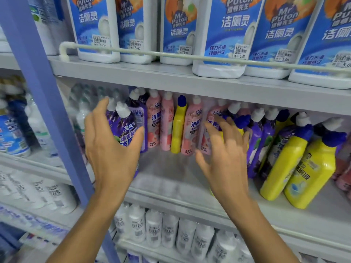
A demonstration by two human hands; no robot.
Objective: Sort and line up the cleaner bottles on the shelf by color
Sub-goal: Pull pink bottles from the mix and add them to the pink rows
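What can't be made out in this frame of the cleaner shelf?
Head view:
- purple bottle: lower half hidden by the left hand; gripped or merely touched, unclear.
- right hand: motion-blurred; contact with the pink bottles unclear.
- clear bottles at back left: blurred, labels unreadable.
- rightmost bottles: cut by the frame edge.

Shelf (pixel 167 168): purple, pink, yellow, perhaps clear bottles (pixel 178 130)

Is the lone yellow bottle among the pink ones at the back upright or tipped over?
Upright: the yellow bottle stands on its base, blue cap on top, close between two pink bottles.
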